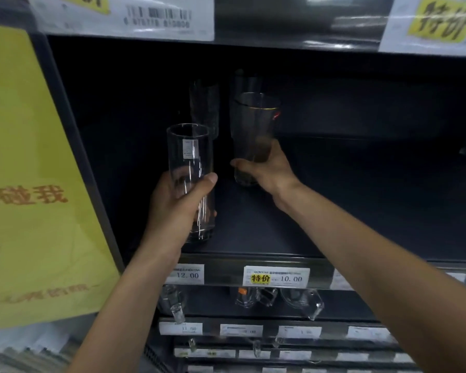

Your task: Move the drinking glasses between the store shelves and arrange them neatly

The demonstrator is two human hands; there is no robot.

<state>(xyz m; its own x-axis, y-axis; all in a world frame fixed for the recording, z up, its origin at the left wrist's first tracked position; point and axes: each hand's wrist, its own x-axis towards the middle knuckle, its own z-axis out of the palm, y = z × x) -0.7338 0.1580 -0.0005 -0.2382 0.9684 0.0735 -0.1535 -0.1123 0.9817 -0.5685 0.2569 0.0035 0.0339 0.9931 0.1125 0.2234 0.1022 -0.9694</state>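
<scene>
The left hand point(178, 208) is wrapped round the lower half of a tall clear straight glass point(190, 168), thumb across the front. The right hand point(267, 170) grips a smoky tapered glass with a gold rim point(253, 125) low on its body, fingers curled behind it. Both glasses are upright, probably held low so the rims stay clean and the bases can be set down flat.

The clear glass is over the front left part of the dark shelf point(361, 211), near its front edge. The tinted one is deeper in and to its right. Whether either base touches the shelf I cannot tell.

Two more tall glasses, one ribbed point(203, 109) and one plain point(244, 82), stand toward the back, each roughly behind a held glass. This suggests the hands are building two front-to-back rows. The front edge carries a 12.00 price tag point(189, 274) and a 10.00 price tag point(276, 277), which the rows likely answer to. A yellow sign point(24, 170) hangs at the shelf's left end.
</scene>
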